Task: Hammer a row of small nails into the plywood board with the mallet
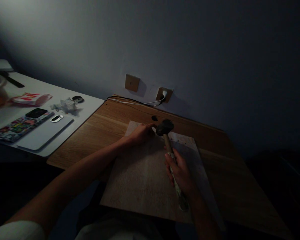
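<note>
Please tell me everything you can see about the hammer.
The hammer has a dark, rounded head and a pale wooden handle. The right hand grips the handle at its middle, and the handle's end shows below the hand. The head is low over the far part of the wooden board, beside the fingertips of the left hand. Dim light hides finer detail.

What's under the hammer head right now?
The pale board, lying on the wooden table. The left hand pinches beside the hammer head; anything it holds there is covered and too dark to see.
</note>
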Motion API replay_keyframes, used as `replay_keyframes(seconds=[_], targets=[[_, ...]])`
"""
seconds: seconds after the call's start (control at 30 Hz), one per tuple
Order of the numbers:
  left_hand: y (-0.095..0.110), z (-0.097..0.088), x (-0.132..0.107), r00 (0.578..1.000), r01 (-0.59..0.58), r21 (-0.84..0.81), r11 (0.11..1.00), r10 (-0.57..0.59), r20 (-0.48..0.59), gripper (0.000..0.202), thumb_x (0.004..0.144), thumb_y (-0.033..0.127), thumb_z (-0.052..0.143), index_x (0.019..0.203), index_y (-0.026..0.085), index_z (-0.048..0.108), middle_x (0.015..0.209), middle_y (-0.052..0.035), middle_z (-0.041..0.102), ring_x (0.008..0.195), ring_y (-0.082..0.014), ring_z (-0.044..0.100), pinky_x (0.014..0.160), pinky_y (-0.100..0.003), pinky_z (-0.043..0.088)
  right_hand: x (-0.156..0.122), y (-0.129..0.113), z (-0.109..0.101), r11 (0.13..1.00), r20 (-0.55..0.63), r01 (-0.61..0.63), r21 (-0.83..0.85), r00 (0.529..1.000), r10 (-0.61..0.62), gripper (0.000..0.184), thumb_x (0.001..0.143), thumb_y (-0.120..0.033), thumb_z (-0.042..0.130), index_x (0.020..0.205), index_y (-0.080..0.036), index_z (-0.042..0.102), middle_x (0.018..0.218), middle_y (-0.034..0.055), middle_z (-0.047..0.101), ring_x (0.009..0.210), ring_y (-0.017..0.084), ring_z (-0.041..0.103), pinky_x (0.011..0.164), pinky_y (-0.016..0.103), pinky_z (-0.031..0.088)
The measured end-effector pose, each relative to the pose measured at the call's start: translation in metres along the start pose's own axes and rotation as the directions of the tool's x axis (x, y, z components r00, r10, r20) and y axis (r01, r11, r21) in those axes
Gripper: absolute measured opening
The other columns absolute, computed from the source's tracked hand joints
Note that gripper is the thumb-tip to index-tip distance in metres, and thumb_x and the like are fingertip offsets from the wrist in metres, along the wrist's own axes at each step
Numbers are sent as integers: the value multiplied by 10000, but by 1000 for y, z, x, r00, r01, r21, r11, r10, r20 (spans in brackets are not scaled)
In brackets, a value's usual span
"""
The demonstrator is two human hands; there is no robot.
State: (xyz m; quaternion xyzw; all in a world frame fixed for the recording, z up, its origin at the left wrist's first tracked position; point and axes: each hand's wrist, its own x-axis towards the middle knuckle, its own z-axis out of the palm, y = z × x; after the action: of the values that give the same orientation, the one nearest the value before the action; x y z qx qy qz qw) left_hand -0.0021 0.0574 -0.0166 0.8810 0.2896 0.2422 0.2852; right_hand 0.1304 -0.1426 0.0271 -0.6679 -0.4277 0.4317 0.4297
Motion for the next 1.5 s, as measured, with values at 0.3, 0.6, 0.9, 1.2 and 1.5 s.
replay_keyframes(seconds=[0.3,0.6,0.9,1.2,1.5], targets=[[-6,3,2,1000,-19,-3,1000,19,-12,467,811,87,617,1259,220,602,979,-12,769,875,-149,730,736,-198,489,5,7,3,1000,0,-4,7,1000,4,387,895,-605,575,1013,-249,482,592,-116,479,333,70,385,264,165,334],[-3,-5,2,1000,1,-30,1000,0,28,418,828,142,645,1239,199,593,991,-24,751,883,-160,714,739,-205,479,6,8,7,999,-2,8,-44,1000,-8,334,908,-570,563,901,-246,485,568,-113,446,336,73,391,263,171,328],[-5,-53,-9,940,-134,138,981,82,331,236,756,266,739,972,173,717,991,-47,666,840,-170,633,700,-226,462,5,6,3,1000,5,-1,-30,1000,1,318,909,-556,567,937,-247,494,567,-118,447,330,73,384,254,168,332],[-6,-49,-10,926,-149,70,986,114,359,111,766,208,726,875,190,729,865,8,703,761,-128,641,660,-192,430,-4,2,-1,1000,-12,-8,4,1000,8,335,899,-554,591,992,-243,510,590,-110,460,341,68,370,266,164,335],[-4,-35,-6,995,-11,20,1000,9,102,218,783,127,602,960,199,706,897,13,760,800,-133,694,710,-181,462,-5,0,0,1000,8,-7,-10,1000,8,345,911,-580,570,961,-247,493,585,-113,464,341,66,381,266,160,331]])
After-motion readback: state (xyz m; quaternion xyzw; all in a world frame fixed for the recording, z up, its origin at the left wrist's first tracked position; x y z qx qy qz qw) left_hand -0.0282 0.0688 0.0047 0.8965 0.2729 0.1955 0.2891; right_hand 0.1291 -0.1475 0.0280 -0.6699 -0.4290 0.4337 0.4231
